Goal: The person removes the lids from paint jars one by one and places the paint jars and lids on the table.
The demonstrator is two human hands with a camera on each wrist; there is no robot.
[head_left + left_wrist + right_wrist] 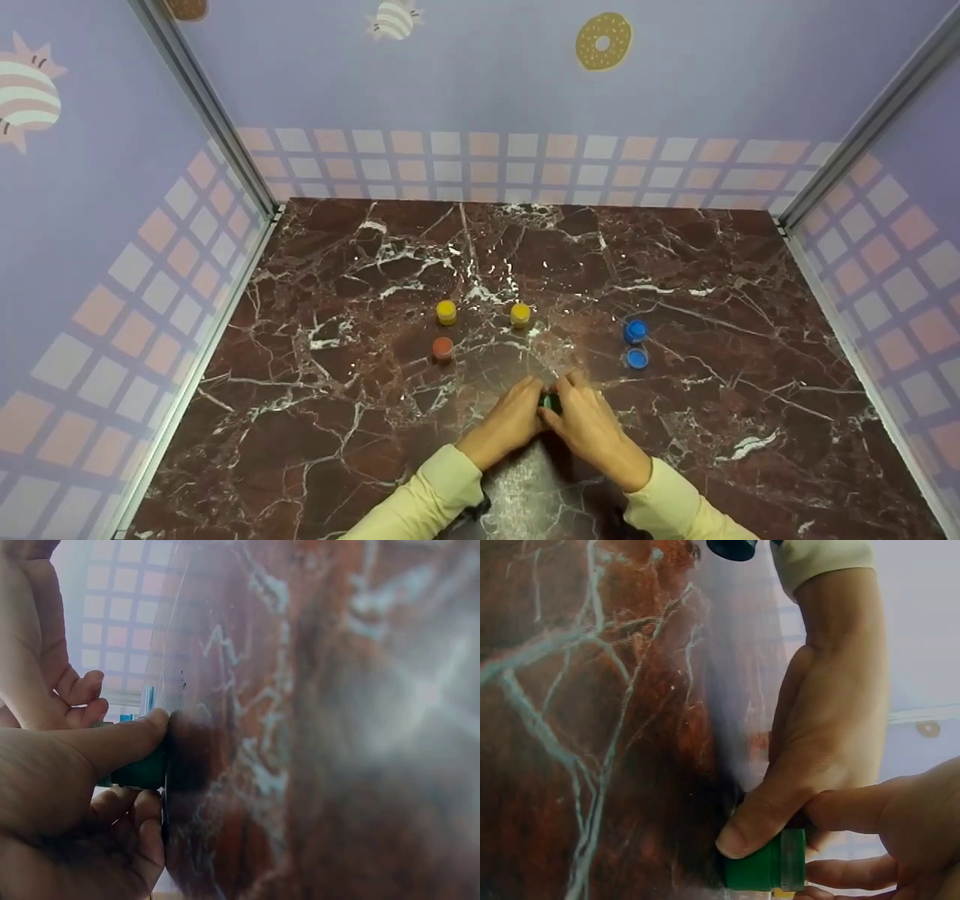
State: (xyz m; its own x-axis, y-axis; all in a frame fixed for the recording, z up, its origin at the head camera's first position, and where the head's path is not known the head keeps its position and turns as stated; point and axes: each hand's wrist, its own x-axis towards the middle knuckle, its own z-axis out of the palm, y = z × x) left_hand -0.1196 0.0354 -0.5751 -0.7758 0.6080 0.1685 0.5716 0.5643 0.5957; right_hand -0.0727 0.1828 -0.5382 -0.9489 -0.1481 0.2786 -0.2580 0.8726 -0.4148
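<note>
A small green jar stands on the marble table between both hands. My left hand grips the jar's lower part with thumb and fingers; in the left wrist view the thumb of the left hand lies across the green jar. My right hand is at the jar's upper end, and in the right wrist view the thumb and fingers of the right hand are at its lid end. The fingers hide much of the green jar in the head view.
Two yellow jars and an orange-lidded jar stand ahead to the left on the marble table. A blue jar with a blue lid beside it is ahead to the right. Patterned walls enclose the table's back and sides.
</note>
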